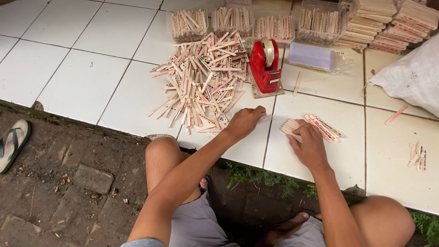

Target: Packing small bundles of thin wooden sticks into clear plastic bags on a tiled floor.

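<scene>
My right hand (309, 145) grips a bundle of flat wooden sticks (290, 126) against the white tiled ledge (82, 82). My left hand (244, 120) rests on the tile just left of it, fingers curled, pinching what looks like a strip of clear tape; I cannot make it out clearly. A few loose printed sticks (323, 127) lie just right of the bundle. A big loose pile of wooden sticks (203, 82) spreads out beyond my left hand. A red tape dispenser (265, 65) stands on a small board behind both hands.
Clear tubs of sticks (232, 20) line the back, with stacked bundles (388, 23) at the back right. A clear bag of white sheets (313, 56), a white sack (409, 80), and stray sticks (417, 156) lie on the right. A sandal (13, 142) lies on the dirt at left.
</scene>
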